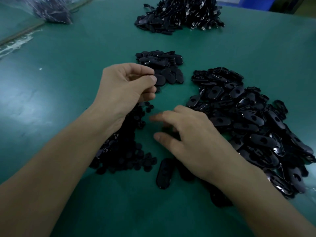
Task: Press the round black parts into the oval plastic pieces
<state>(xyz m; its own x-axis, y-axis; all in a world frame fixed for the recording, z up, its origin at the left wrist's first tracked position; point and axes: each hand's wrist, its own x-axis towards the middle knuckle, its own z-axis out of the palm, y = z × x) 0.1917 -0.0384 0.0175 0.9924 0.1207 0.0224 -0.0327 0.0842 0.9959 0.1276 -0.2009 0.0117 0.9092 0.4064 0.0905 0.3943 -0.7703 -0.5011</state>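
Beyond the left hand (126, 86), pinching an oval piece (160, 80), a small pile (159, 61) looks done; right hand (191, 139) open beside the bigger unfilled heap (248, 117).

Right fingertips (156, 118) blurred, far heap (179, 16) perhaps cables

One wide-angle camera, worn on the person's head, looked forward and steeply down onto a green table (68, 93). It sat close to the work: both forearms (51, 168) reached in from the bottom corners, and the left hand (123, 89) and right hand (193, 141) filled the middle of the view. The table's far edge showed only at the top right corner.
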